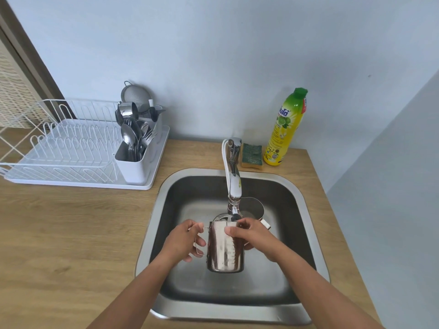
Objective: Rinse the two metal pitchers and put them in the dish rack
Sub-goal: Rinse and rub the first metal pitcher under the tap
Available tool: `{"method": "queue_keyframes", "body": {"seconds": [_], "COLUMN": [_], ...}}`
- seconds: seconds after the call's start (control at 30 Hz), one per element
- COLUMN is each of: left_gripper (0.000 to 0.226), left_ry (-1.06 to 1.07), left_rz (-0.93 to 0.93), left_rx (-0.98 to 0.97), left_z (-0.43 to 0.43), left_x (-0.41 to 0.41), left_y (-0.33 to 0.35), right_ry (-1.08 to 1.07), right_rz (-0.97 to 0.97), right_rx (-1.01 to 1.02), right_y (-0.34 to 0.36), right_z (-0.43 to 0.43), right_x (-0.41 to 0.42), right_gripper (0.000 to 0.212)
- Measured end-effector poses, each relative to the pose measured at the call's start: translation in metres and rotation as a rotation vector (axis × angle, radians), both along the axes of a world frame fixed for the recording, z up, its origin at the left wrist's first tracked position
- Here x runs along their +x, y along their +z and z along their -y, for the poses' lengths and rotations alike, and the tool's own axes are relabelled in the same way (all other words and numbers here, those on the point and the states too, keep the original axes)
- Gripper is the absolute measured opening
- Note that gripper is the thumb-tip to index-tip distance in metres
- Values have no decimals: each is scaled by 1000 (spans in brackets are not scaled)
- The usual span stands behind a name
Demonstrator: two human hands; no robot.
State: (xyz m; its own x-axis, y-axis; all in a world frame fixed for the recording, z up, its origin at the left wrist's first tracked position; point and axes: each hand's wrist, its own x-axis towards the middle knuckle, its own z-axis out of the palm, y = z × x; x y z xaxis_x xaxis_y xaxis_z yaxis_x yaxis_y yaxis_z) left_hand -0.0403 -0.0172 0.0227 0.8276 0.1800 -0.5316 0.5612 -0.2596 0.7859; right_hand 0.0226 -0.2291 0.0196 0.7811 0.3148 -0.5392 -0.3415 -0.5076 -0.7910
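Note:
I hold a shiny metal pitcher point(225, 249) upright over the steel sink point(164, 200), just below the faucet spout point(234, 186). My left hand point(184, 241) grips its wire handle on the left side. My right hand point(251, 236) wraps the pitcher's rim and right wall. A second metal pitcher point(251, 207) stands in the sink behind, partly hidden by the faucet and my right hand. I cannot tell whether water is running. The white dish rack point(71, 148) stands on the counter at the left.
The rack's cutlery holder point(135, 162) holds spoons, forks, a small metal cup and a strainer. A green sponge point(252, 156) and a yellow dish-soap bottle point(286, 129) stand behind the sink. Wooden counter point(71, 233) lies to the left; a wall closes the right.

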Motion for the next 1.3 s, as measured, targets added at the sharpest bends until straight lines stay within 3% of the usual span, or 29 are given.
{"method": "queue_keyframes", "body": {"seconds": [0.1, 0.33, 0.53, 0.8, 0.9, 1.03, 1.17, 1.3], "left_gripper": [32, 34, 31, 29, 26, 22, 13, 19], "left_ry": [13, 29, 60, 34, -34, -84, -94, -64], "left_rz": [-26, -76, -108, -109, -99, -83, -79, 7], "left_rx": [-11, -86, -176, -231, -248, -294, -314, -248], "left_z": [-1, -1, 1, 0, -3, -3, 2, 8], "left_x": [0, 2, 3, 3, 0, -4, -4, -1], "left_y": [-3, -2, -3, 3, 3, -1, -4, -4], "right_ry": [2, -51, -121, -84, -45, -59, -5, -2], "right_rz": [-25, -111, -172, -194, -116, 32, 165, 317], "right_rx": [-28, -50, -43, -63, -60, -53, -110, -123], "right_y": [-3, -6, 2, 5, 2, 4, 7, 13], "right_z": [-4, -10, -15, -14, -10, -4, 2, 5], "right_x": [-2, -2, -3, -6, -10, -17, -22, -25], "right_gripper": [61, 77, 61, 68, 84, 85, 100, 93]}}
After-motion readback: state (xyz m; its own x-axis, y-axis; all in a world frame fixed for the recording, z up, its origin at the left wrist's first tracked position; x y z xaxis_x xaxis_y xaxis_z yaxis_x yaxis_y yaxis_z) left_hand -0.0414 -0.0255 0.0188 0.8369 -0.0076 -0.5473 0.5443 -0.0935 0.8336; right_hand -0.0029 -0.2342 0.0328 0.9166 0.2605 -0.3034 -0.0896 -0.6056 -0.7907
